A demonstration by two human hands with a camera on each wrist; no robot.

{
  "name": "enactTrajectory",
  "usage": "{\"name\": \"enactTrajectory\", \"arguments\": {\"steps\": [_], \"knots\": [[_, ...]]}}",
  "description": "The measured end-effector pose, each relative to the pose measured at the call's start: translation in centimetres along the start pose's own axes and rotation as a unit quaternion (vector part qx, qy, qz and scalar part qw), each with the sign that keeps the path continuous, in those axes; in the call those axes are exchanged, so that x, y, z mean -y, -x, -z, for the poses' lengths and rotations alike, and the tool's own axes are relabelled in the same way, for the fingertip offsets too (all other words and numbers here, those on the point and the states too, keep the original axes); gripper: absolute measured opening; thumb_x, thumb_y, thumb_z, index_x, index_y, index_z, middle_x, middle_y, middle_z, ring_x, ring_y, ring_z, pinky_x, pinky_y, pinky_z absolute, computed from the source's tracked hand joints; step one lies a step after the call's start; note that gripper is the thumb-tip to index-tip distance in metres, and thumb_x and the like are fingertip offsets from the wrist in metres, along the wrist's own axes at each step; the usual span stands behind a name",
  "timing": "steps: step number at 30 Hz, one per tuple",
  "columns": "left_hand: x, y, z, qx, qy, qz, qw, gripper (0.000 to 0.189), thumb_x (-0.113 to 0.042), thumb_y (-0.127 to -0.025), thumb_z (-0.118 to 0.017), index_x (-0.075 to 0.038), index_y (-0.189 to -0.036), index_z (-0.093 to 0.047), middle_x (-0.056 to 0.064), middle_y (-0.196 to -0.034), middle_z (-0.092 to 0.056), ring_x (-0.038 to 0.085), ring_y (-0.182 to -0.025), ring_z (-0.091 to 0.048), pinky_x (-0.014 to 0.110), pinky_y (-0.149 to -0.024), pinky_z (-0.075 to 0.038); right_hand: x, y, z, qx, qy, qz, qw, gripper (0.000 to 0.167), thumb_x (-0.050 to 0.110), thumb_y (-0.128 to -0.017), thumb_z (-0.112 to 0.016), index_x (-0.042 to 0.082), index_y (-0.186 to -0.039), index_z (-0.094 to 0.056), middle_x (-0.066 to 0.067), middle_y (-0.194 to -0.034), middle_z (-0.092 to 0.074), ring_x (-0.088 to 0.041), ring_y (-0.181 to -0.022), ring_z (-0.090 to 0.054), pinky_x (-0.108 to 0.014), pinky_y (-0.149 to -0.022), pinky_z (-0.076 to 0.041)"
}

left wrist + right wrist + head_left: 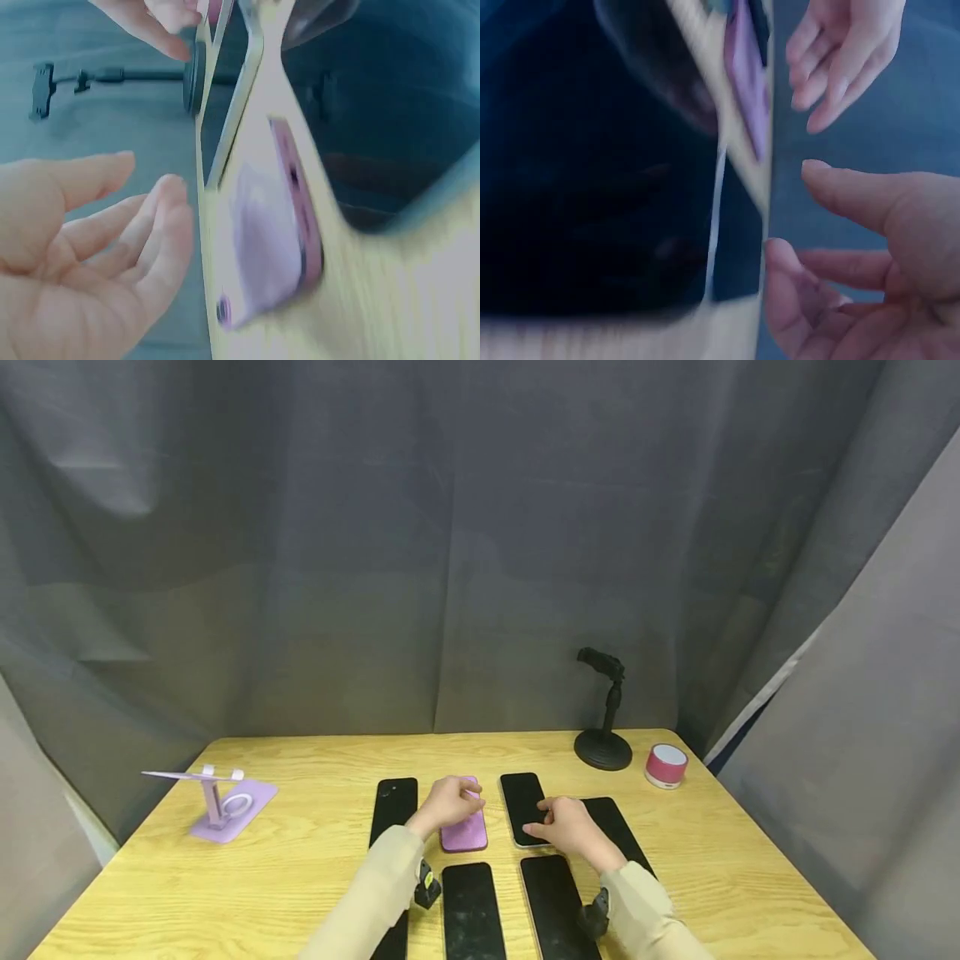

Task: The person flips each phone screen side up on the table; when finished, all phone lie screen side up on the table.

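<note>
My left hand (450, 803) hovers over a purple phone (465, 833) in the head view. In the left wrist view that hand's thumb and fingers stand apart, with a gap between them and the purple phone (266, 232). My right hand (567, 825) is at the right edge of a black-screened phone (521, 802). From the right wrist, thumb and forefinger look spread with nothing between them; whether a fingertip touches the phone I cannot tell. Nearer to me lie two more dark phones, one in the middle (472, 910) and one to its right (553, 902).
A long dark phone row (393, 806) runs under my left forearm, and another dark phone (615, 827) lies right of my right hand. A lilac stand (217, 810) occupies the left side. At the back right are a black stand (603, 747) and a pink-and-white cylinder (666, 767).
</note>
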State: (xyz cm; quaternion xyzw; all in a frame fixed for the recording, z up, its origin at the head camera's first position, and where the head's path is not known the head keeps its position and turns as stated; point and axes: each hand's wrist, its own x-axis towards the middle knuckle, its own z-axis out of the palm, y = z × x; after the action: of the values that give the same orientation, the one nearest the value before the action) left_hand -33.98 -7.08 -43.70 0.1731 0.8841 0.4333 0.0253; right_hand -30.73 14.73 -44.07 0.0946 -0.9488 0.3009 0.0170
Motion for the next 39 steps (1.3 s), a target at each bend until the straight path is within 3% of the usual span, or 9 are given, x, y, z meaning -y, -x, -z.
{"name": "enactTrajectory", "arguments": {"steps": [3,7,9,12,15,19,23,29,39], "knots": [[0.8,-0.1,1.0,-0.038,-0.028,0.011,0.9988,0.03,-0.01,-0.088,-0.065,0.007,-0.112,-0.065,0.016,-0.093,-0.07,0.021,-0.079,-0.066,0.027,-0.064,-0.055,2.0,0.2,-0.8,0.022,-0.026,0.014,0.9993,0.052,0.02,-0.083,-0.075,-0.01,-0.122,-0.058,-0.002,-0.064,-0.05,-0.01,-0.049,-0.042,-0.023,-0.048,-0.036],[2.1,-0.2,1.5,-0.078,-0.044,0.014,0.9959,0.03,-0.005,-0.085,-0.067,0.01,-0.111,-0.064,0.019,-0.095,-0.069,0.027,-0.087,-0.065,0.034,-0.071,-0.057,4.3,0.3,-2.1,0.064,-0.039,0.029,0.9968,0.056,0.019,-0.084,-0.074,-0.014,-0.125,-0.054,-0.006,-0.07,-0.059,-0.015,-0.053,-0.058,-0.026,-0.05,-0.047],[2.8,-0.2,1.3,-0.087,-0.054,0.016,0.9946,0.032,-0.003,-0.085,-0.067,0.012,-0.112,-0.063,0.022,-0.099,-0.068,0.031,-0.092,-0.065,0.039,-0.077,-0.056,5.1,0.3,-2.8,0.074,-0.018,0.038,0.9963,0.055,0.02,-0.084,-0.074,-0.014,-0.123,-0.055,-0.012,-0.083,-0.064,-0.021,-0.067,-0.063,-0.031,-0.06,-0.052],[3.7,-0.3,0.7,-0.097,-0.088,0.012,0.9913,0.035,-0.003,-0.082,-0.068,0.013,-0.113,-0.062,0.026,-0.105,-0.066,0.037,-0.1,-0.062,0.045,-0.089,-0.051,5.8,0.0,-4.3,0.084,0.02,0.054,0.9948,0.043,0.02,-0.082,-0.075,-0.01,-0.111,-0.063,-0.014,-0.088,-0.067,-0.026,-0.081,-0.057,-0.039,-0.071,-0.051],[4.2,-0.5,0.3,-0.104,-0.119,0.007,0.9874,0.04,-0.003,-0.078,-0.07,0.014,-0.114,-0.061,0.028,-0.109,-0.065,0.04,-0.104,-0.057,0.05,-0.095,-0.041,6.1,-0.4,-5.4,0.086,0.054,0.083,0.9913,0.027,0.018,-0.08,-0.076,-0.002,-0.096,-0.067,-0.008,-0.083,-0.067,-0.023,-0.08,-0.053,-0.045,-0.086,-0.047],[4.1,-0.9,0.3,-0.09,-0.141,0.026,0.9855,0.052,-0.007,-0.077,-0.073,0.014,-0.122,-0.056,0.029,-0.116,-0.062,0.038,-0.102,-0.054,0.048,-0.088,-0.034,6.2,-1.1,-6.2,0.078,0.057,0.061,0.9934,0.024,0.017,-0.076,-0.078,-0.001,-0.086,-0.065,-0.006,-0.073,-0.058,-0.021,-0.072,-0.048,-0.039,-0.079,-0.047],[3.7,-1.6,0.4,-0.07,-0.141,0.061,0.9858,0.064,-0.01,-0.078,-0.074,0.014,-0.131,-0.048,0.029,-0.125,-0.058,0.038,-0.107,-0.054,0.047,-0.091,-0.033,5.9,-1.7,-6.4,0.066,0.044,0.025,0.9965,0.03,0.017,-0.073,-0.081,-0.005,-0.085,-0.064,-0.007,-0.073,-0.052,-0.021,-0.075,-0.042,-0.032,-0.061,-0.044],[4.1,-2.5,0.4,-0.062,-0.131,0.083,0.9859,0.072,-0.012,-0.078,-0.072,0.017,-0.135,-0.04,0.031,-0.128,-0.055,0.043,-0.118,-0.052,0.052,-0.099,-0.029,5.9,-1.8,-6.5,0.068,0.038,0.043,0.9961,0.033,0.018,-0.073,-0.082,-0.005,-0.09,-0.065,-0.007,-0.074,-0.057,-0.021,-0.078,-0.042,-0.033,-0.065,-0.046],[4.5,-3.0,-0.2,-0.072,-0.118,0.081,0.9871,0.067,-0.011,-0.081,-0.069,0.016,-0.135,-0.041,0.033,-0.13,-0.051,0.046,-0.12,-0.048,0.053,-0.1,-0.031,5.2,-1.9,-6.8,0.043,0.034,0.073,0.9958,0.034,0.02,-0.072,-0.083,-0.004,-0.089,-0.067,-0.004,-0.071,-0.057,-0.019,-0.075,-0.042,-0.031,-0.063,-0.043]]}}
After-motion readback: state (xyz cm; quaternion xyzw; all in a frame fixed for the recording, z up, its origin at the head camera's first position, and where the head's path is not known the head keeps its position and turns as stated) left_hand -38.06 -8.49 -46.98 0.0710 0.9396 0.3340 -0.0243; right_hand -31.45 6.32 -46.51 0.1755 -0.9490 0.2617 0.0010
